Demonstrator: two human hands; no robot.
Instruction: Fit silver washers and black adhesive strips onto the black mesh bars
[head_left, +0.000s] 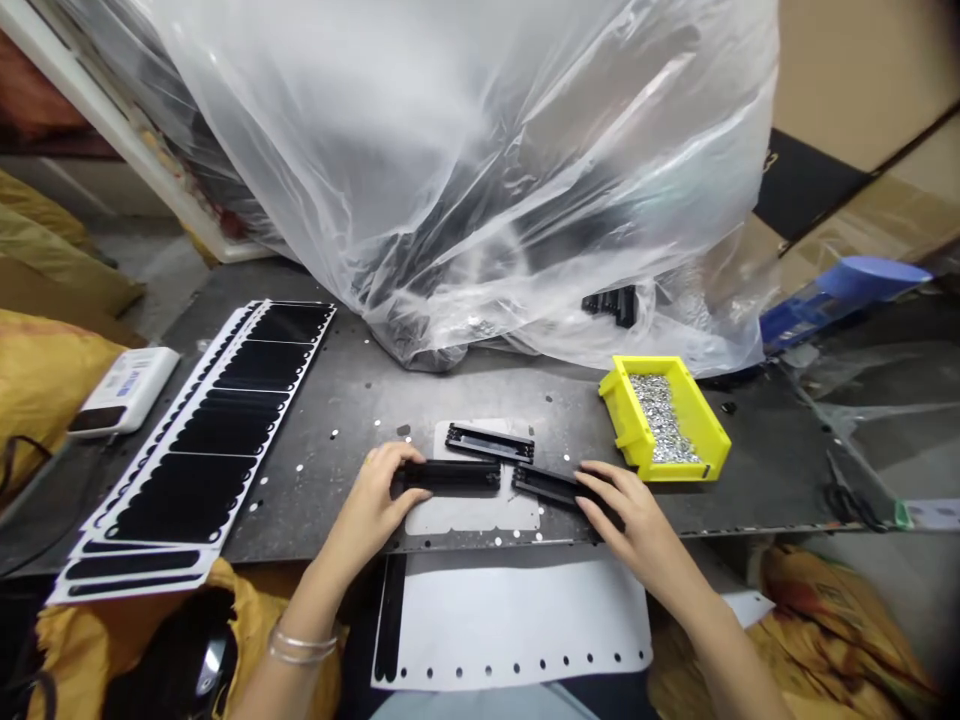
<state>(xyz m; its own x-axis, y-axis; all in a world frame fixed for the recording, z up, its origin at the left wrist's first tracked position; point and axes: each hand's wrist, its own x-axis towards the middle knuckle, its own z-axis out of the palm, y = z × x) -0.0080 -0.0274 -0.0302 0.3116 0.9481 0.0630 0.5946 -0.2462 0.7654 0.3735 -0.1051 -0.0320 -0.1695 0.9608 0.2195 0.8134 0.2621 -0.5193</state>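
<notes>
My left hand (379, 497) grips the left end of a long black plastic strip (456, 474) that lies on a white backing sheet (480, 512) near the table's front edge. My right hand (626, 505) rests fingers-down on a second black strip (546, 484) just to the right, holding its right end. A third black strip (490, 442) lies loose behind them. A yellow bin (637, 425) filled with small silver screws stands to the right of my right hand.
Sheets of black adhesive pads (217, 420) lie at the left on the grey metal table (352, 400). A big clear plastic bag (480, 170) of black parts fills the back. A white perforated sheet (517, 620) hangs over the front edge. A white device (124, 388) sits far left.
</notes>
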